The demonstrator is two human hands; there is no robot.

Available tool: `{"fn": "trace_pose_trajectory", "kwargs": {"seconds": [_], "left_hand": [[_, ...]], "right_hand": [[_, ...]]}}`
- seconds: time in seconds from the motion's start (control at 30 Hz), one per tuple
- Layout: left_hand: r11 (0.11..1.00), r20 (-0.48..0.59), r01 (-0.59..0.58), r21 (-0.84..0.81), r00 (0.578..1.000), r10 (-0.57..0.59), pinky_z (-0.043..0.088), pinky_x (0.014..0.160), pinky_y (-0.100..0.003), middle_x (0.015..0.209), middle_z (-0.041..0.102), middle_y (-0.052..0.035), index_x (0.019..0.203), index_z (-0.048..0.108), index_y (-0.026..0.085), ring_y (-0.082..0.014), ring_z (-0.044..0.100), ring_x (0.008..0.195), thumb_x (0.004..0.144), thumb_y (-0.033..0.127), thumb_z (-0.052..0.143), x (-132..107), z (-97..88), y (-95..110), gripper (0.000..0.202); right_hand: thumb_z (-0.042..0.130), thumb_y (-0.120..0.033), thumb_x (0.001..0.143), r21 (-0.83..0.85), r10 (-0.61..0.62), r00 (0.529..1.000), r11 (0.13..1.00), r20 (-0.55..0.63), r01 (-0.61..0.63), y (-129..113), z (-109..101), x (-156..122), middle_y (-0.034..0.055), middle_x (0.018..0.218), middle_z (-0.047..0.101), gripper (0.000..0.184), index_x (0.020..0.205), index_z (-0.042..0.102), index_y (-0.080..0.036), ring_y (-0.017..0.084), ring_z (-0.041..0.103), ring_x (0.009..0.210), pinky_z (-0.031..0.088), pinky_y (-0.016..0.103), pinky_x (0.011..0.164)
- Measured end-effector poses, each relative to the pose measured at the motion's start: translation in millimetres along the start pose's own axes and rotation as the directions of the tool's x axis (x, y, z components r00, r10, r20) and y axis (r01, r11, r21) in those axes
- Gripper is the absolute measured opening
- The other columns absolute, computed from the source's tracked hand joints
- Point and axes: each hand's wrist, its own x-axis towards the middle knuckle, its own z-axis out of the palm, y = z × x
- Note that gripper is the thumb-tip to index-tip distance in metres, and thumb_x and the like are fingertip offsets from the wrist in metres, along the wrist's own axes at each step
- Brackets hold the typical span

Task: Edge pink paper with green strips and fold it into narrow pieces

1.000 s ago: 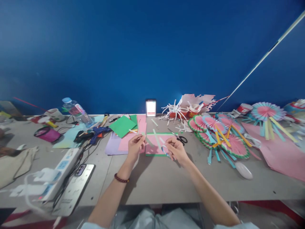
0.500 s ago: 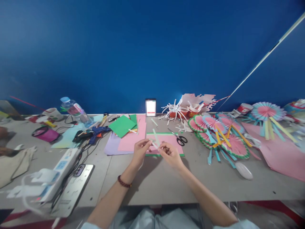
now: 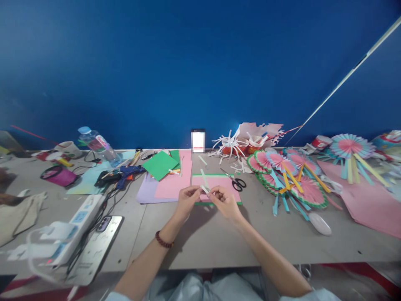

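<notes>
My left hand [image 3: 188, 200] and my right hand [image 3: 224, 203] meet above the near edge of the stacked coloured paper. Between the fingertips of both runs a narrow whitish paper strip [image 3: 205, 189], pinched at each end. Just beyond it a pale green paper strip [image 3: 203, 175] lies over the pink sheet [image 3: 225, 183] with green borders. Whether the two strips touch is too small to tell. Black-handled scissors [image 3: 238, 184] rest at the right edge of that sheet. Green paper squares [image 3: 161, 165] lie on pink and purple sheets at the left.
Pleated paper fans [image 3: 283, 169] crowd the right, with a white spoon [image 3: 319, 223] near them. On the left are a power strip [image 3: 79, 223], a phone [image 3: 95, 251], a blue glue gun [image 3: 130, 172] and a water bottle [image 3: 102, 144]. White cut strips [image 3: 230, 144] stand by the wall.
My left hand has moved slightly to the right, closer to my right hand. Less of the strip shows between the fingers, and my right hand has hardly moved.
</notes>
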Motion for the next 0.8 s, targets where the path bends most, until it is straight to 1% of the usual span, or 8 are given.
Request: {"fn": "trace_pose_trajectory", "kwargs": {"seconds": [0.3, 0.57, 0.8], "left_hand": [[1.000, 0.036, -0.001, 0.003, 0.999, 0.001, 0.043, 0.043, -0.022, 0.060, 0.067, -0.0045, 0.067, 0.073, 0.013, -0.0087, 0.048, 0.042, 0.055, 0.046, 0.079, -1.1, 1.7, 3.5, 0.036], [1.000, 0.026, -0.002, -0.021, 1.000, 0.003, 0.043, 0.045, -0.021, 0.060, 0.067, -0.0046, 0.069, 0.073, 0.013, -0.0077, 0.049, 0.044, 0.057, 0.043, 0.079, -1.4, -0.1, 0.5, 0.033], [1.000, 0.037, -0.018, 0.012, 0.999, 0.018, 0.045, 0.047, -0.022, 0.062, 0.068, -0.0050, 0.071, 0.073, 0.013, -0.0085, 0.050, 0.045, 0.060, 0.046, 0.077, -1.1, -1.1, -2.1, 0.035]], "right_hand": [[0.063, -0.051, 0.074, 0.020, 0.028, 1.000, 0.999, -0.001, -0.028, -0.3, -0.1, 1.1, -0.0075, 0.048, 0.035, 0.034, 0.077, 0.060, -0.017, 0.007, 0.030, 0.045, 0.022, 0.020, 0.042], [0.062, -0.048, 0.076, 0.007, 0.011, 1.000, 1.000, -0.008, -0.011, 5.1, -1.3, 2.3, -0.0080, 0.049, 0.034, 0.031, 0.077, 0.060, -0.017, 0.007, 0.029, 0.045, 0.021, 0.021, 0.044], [0.062, -0.046, 0.076, -0.006, 0.015, 1.000, 1.000, -0.016, -0.016, 3.1, -1.5, 2.4, -0.0077, 0.049, 0.035, 0.029, 0.076, 0.059, -0.017, 0.008, 0.030, 0.045, 0.022, 0.022, 0.045]]}}
